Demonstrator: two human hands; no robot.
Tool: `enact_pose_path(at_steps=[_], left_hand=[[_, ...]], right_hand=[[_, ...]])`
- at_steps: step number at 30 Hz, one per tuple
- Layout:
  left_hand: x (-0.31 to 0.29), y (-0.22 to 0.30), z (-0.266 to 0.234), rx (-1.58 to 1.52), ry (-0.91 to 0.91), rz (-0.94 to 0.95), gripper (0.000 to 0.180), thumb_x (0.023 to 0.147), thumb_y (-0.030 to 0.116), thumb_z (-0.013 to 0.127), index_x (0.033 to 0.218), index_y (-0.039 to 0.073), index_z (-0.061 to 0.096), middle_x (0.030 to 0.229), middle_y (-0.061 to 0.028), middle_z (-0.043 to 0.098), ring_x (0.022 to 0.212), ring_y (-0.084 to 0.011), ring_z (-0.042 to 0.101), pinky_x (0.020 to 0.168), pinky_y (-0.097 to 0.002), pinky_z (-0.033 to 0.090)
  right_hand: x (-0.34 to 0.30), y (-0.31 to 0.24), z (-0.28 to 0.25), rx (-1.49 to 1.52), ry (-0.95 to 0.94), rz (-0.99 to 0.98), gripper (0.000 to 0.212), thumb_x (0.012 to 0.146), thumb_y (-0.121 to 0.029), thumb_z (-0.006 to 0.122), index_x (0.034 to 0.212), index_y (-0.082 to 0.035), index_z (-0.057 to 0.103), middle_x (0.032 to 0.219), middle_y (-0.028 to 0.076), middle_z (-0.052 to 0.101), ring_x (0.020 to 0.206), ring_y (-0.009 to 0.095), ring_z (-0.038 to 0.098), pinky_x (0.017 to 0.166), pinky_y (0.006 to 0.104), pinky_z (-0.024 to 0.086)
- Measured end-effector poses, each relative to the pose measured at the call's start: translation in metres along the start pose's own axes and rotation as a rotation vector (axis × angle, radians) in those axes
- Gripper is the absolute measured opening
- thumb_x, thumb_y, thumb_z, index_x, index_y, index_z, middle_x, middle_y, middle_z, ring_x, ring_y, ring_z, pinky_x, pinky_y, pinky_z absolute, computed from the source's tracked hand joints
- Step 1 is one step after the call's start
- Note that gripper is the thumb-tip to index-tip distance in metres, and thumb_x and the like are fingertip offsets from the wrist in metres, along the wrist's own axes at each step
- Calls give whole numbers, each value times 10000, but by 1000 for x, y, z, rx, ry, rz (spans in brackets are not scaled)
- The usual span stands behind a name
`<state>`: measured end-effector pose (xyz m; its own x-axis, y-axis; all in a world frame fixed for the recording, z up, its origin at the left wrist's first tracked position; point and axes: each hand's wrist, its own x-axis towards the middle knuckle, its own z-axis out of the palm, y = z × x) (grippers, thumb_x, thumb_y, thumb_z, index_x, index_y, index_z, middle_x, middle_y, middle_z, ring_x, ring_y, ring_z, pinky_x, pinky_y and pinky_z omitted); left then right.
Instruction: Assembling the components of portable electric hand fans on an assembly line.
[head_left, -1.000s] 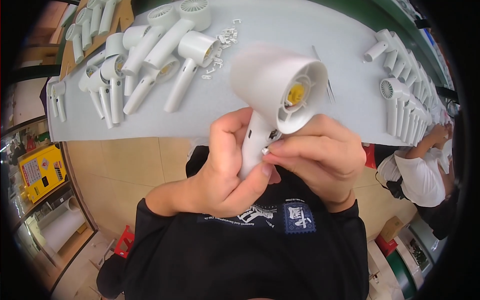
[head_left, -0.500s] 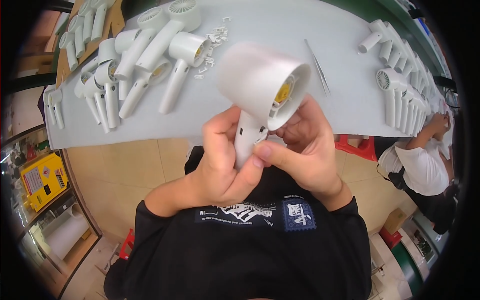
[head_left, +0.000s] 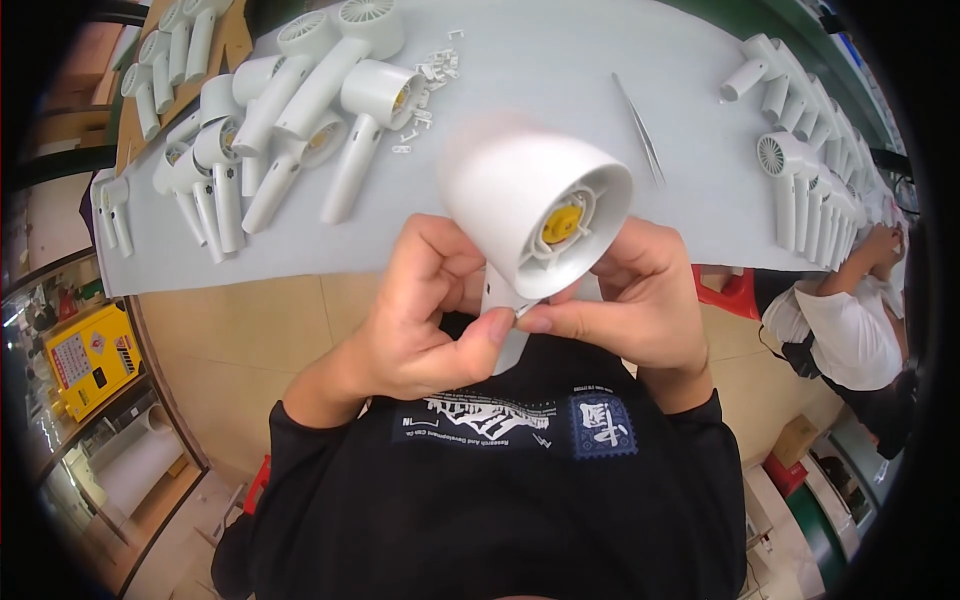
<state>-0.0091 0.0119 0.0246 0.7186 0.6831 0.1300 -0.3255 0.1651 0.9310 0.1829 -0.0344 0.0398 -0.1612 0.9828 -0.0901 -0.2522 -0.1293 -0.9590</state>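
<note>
A white handheld fan (head_left: 520, 185), shaped like a hair dryer, is held in front of my chest with its wide open end tilted toward me. Inside that end shows a yellow round core (head_left: 562, 224) framed by white ribs. My left hand (head_left: 425, 310) is closed around the handle, its thumb pressed on the front just below the barrel. From the other side my right hand (head_left: 645, 300) is closed too, thumb tip against the top of the handle beside the left thumb and fingers partly hidden behind the barrel. Whether a small part sits between the thumbs I cannot tell.
On the light grey table (head_left: 540, 60) lie several white fans (head_left: 300, 95) at left and a row of them (head_left: 795, 190) at right. Small white clips (head_left: 435, 70) and tweezers (head_left: 640, 130) lie between. A co-worker's arm (head_left: 850, 270) shows at far right.
The fan has tipped toward me and sunk slightly, so its yellow core shows more fully. Both hands have shifted with it, and the thumbs now meet just under the barrel.
</note>
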Motion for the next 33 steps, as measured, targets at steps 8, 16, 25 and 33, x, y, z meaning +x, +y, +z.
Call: enact_pose_path(at_steps=[8, 16, 25, 33], left_hand=[[-2, -3, 5, -125, 139, 22, 435, 814, -75, 566, 1156, -6, 307, 1156, -183, 539, 1082, -205, 573, 877, -318, 484], [-14, -11, 5, 123, 131, 81, 399, 868, -61, 532, 1187, -21, 297, 1126, -193, 553, 934, -141, 593, 772, -263, 494], [-6, -12, 4, 8, 206, 83, 420, 963, 40, 410, 1330, -31, 220, 1191, -229, 534, 920, -213, 612, 828, -325, 483], [-5, 43, -116, 490, 708, 255, 419, 952, 100, 497, 1317, 24, 307, 1190, -217, 560, 747, -158, 613, 599, -270, 507]], right_hand=[[-1, 6, 5, -50, 14, -92, 148, 759, 40, 722, 848, 2, 611, 880, 43, 637, 845, 107, 591, 753, 256, 474], [-7, 13, 16, 27, 129, -32, 160, 778, 30, 703, 877, -2, 581, 885, 24, 609, 805, 87, 545, 726, 235, 446], [9, 25, 13, -33, 161, -143, 319, 731, -39, 780, 968, -6, 569, 917, 46, 616, 870, 114, 586, 796, 270, 476], [-36, 15, -120, -1038, 997, -284, 112, 836, -58, 653, 932, -14, 619, 874, 75, 624, 797, 165, 579, 744, 282, 472]])
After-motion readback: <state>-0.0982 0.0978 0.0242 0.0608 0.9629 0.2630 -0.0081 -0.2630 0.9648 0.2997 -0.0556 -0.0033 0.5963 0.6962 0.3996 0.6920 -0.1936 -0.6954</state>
